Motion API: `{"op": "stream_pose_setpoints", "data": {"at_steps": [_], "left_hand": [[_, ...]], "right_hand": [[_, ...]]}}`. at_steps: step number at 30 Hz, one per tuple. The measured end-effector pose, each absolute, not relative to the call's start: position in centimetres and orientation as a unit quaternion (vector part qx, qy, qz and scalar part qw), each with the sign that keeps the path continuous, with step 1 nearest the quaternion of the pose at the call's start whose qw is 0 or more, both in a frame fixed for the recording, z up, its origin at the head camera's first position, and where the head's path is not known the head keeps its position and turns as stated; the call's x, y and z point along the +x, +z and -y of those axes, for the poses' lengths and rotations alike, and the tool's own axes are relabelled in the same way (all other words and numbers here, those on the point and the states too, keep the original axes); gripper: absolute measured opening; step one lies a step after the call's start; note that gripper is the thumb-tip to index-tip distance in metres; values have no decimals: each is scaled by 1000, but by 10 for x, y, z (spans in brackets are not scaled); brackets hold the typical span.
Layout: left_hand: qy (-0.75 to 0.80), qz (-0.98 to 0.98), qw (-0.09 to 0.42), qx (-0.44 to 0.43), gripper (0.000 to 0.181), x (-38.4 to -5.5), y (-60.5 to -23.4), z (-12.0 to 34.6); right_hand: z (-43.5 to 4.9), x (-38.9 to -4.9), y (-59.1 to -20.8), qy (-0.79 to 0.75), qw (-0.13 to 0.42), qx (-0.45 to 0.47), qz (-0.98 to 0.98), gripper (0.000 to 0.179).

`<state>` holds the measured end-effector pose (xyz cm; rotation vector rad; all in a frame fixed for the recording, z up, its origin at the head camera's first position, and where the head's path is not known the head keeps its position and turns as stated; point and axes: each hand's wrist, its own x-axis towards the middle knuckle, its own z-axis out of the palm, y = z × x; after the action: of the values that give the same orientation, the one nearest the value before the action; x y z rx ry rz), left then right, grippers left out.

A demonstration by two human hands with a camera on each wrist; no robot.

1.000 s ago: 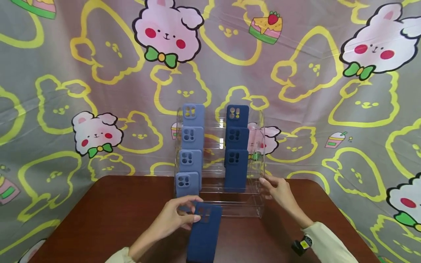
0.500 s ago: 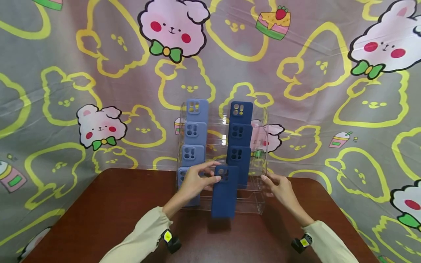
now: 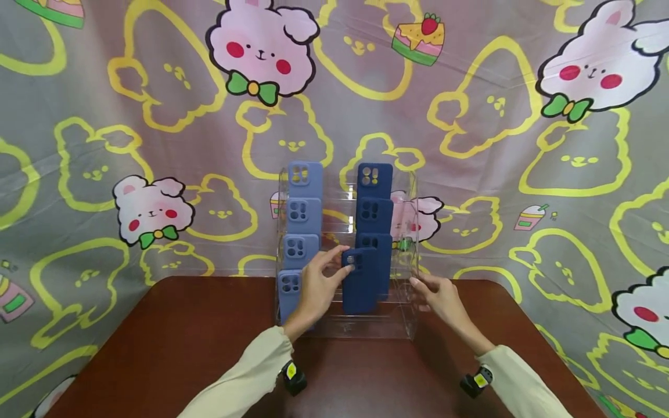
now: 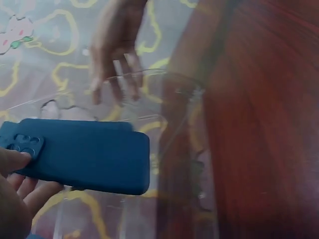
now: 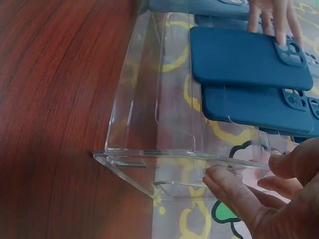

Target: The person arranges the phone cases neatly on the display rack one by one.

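Observation:
My left hand [image 3: 319, 287] pinches a dark blue phone case [image 3: 360, 290] near its camera cutout, thumb on the front and fingers behind. The case stands nearly upright before the lower right part of a clear stepped display rack [image 3: 366, 329]. In the left wrist view, its flat back [image 4: 94, 159] overlaps another dark case. Whether its bottom edge touches the rack cannot be told. My right hand [image 3: 439, 296] holds the rack's right side; in the right wrist view, the clear rim [image 5: 219, 158] runs between thumb and fingers. Dark blue cases [image 3: 375, 212] stand above the held one.
A column of light blue phone cases [image 3: 305, 217] fills the rack's left side, the lowest partly behind my left hand. The rack stands on a reddish-brown table [image 3: 209, 331]. A patterned cloth [image 3: 470, 145] hangs behind. Wrist cameras [image 3: 294, 377] sit on both sleeves.
My left hand has carried the dark blue case from the front of the table up and rightward to the rack, below the other dark cases. My right hand has stayed at the rack's side.

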<state>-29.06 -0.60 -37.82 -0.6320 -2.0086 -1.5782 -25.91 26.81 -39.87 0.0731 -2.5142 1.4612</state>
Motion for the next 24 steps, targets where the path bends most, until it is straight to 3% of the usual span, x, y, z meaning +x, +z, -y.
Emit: {"op": "stream_pose_setpoints", "data": {"at_steps": [12,24], "left_hand": [[-573,743,228,-260,43,-277,-417,-18],[-543,759,242,-267,43,-279,-436,-21]], "right_hand": [[-273,-254,-404,500,111,21,859,45],[-269,-258,-400,500,119,32,857,44]]}}
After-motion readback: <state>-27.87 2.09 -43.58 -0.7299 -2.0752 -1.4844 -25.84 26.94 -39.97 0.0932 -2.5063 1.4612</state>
